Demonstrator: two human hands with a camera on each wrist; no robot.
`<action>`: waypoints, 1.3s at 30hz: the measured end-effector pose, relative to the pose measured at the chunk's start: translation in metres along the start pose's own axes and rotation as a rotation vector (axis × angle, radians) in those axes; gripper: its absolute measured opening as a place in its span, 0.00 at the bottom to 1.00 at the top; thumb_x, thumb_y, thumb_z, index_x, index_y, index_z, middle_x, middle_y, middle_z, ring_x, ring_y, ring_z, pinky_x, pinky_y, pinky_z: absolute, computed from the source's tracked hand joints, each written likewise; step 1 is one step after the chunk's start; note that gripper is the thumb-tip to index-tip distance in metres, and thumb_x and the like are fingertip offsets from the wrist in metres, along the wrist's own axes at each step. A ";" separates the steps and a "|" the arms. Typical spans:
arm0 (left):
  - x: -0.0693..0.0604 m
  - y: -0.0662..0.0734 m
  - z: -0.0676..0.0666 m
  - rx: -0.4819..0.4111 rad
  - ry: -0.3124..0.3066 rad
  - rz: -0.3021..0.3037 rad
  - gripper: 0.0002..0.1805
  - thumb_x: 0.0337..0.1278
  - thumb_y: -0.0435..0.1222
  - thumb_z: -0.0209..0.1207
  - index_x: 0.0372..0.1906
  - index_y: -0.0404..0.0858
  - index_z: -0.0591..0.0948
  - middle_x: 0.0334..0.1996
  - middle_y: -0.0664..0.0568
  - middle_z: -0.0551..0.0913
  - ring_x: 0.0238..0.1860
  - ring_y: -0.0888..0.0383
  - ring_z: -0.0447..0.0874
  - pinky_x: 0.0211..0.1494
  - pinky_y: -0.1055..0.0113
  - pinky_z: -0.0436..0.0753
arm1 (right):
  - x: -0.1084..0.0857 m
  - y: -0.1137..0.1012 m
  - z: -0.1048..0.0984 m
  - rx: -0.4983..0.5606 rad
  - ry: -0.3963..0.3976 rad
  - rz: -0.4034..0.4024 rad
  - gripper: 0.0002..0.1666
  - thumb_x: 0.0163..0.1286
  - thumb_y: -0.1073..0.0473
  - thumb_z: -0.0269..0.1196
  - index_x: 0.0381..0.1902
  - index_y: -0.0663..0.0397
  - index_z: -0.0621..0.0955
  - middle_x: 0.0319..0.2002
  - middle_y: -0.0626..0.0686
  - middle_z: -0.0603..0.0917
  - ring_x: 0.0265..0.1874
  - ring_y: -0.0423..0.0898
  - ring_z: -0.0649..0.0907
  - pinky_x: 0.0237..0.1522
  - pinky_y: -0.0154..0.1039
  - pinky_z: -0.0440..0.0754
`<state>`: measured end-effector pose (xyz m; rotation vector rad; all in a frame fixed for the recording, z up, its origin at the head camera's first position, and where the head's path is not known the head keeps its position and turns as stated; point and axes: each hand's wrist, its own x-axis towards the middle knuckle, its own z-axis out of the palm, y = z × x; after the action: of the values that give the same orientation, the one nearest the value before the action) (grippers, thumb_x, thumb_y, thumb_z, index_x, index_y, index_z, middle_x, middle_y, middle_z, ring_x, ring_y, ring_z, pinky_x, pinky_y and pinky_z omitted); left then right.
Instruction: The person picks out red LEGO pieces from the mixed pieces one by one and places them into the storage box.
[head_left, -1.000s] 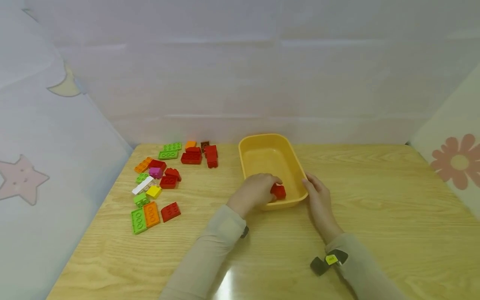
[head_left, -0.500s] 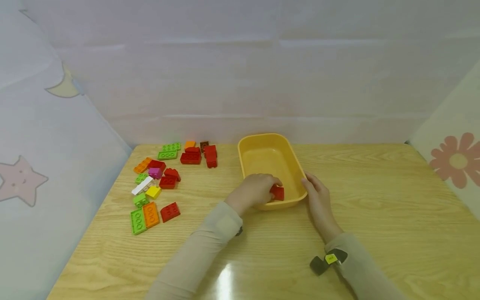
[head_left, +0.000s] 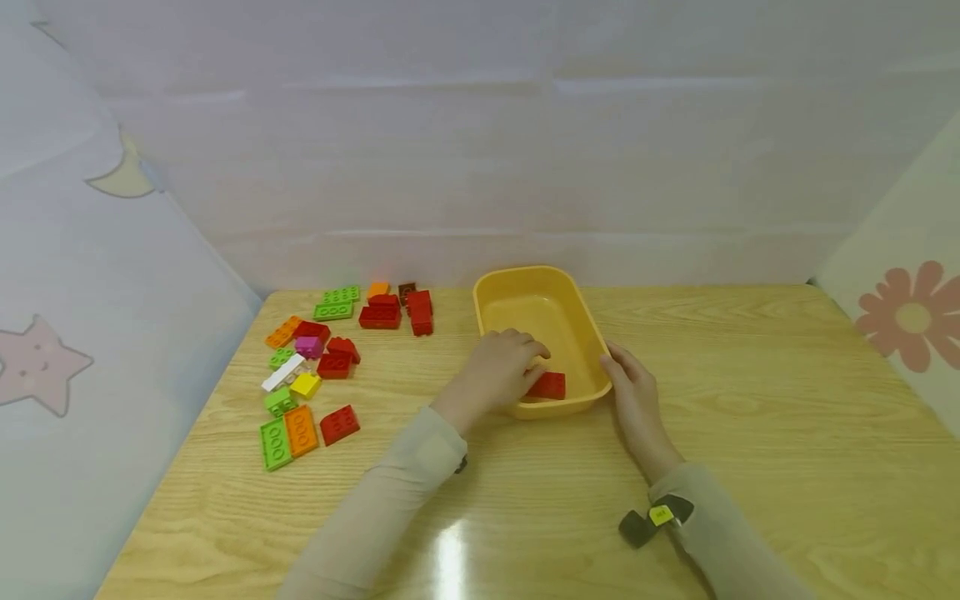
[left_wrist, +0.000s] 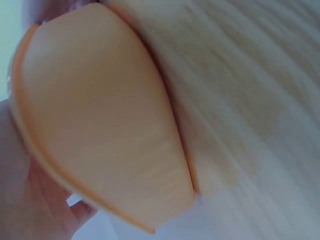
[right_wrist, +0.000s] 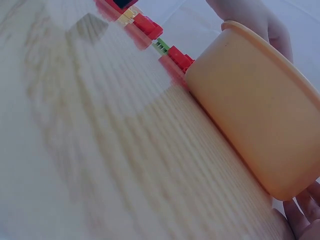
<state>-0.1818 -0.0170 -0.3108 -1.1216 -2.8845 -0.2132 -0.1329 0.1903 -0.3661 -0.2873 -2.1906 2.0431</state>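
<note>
A yellow plastic tray [head_left: 516, 408] stands on the table, its near wall also seen in the left wrist view. Over its near left rim reaches my left hand [head_left: 491, 375], fingers loosely bent above a red brick [head_left: 549, 386] that lies on the tray's floor at the near end. The thumb is close to the brick; whether it touches is hard to tell. My right hand [head_left: 633, 400] holds the tray's right side, thumb at the rim and fingers along the outer wall. In the right wrist view, its fingers [right_wrist: 305, 210] show at the tray's lower corner.
Left of the tray lie several loose bricks: red bricks [head_left: 380, 317], green plates [head_left: 276, 443], an orange plate [head_left: 302, 431], a yellow brick [head_left: 306, 385], a white piece [head_left: 284, 372] and a magenta brick [head_left: 308, 347]. A pale sheet [head_left: 525, 167] hangs behind the wooden table [head_left: 750, 400].
My left hand has let go of the red brick and drawn back slightly left and up. The brick now lies flat in the tray, more of it visible. My right hand stays put.
</note>
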 end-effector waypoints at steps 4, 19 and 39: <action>-0.007 -0.008 -0.007 -0.010 0.037 -0.017 0.15 0.72 0.46 0.55 0.57 0.50 0.82 0.56 0.58 0.82 0.61 0.56 0.74 0.66 0.57 0.71 | 0.000 0.000 0.000 -0.005 -0.006 -0.005 0.29 0.79 0.51 0.52 0.70 0.62 0.70 0.67 0.57 0.72 0.56 0.42 0.75 0.52 0.24 0.76; -0.064 -0.038 -0.026 0.123 0.203 -0.010 0.23 0.67 0.45 0.60 0.65 0.45 0.76 0.64 0.53 0.75 0.66 0.52 0.70 0.66 0.54 0.71 | 0.001 0.003 0.003 0.077 0.002 0.010 0.29 0.79 0.53 0.53 0.69 0.66 0.69 0.66 0.60 0.71 0.54 0.42 0.76 0.51 0.26 0.78; -0.162 -0.078 -0.032 0.050 0.162 -0.264 0.34 0.60 0.40 0.68 0.68 0.36 0.71 0.63 0.42 0.75 0.63 0.42 0.74 0.62 0.45 0.75 | 0.001 0.001 -0.001 -0.011 0.011 -0.003 0.28 0.79 0.51 0.53 0.69 0.61 0.71 0.66 0.57 0.73 0.57 0.43 0.75 0.52 0.24 0.75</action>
<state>-0.1154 -0.1864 -0.3020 -0.6790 -2.8641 -0.2271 -0.1333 0.1918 -0.3673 -0.2952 -2.1953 2.0241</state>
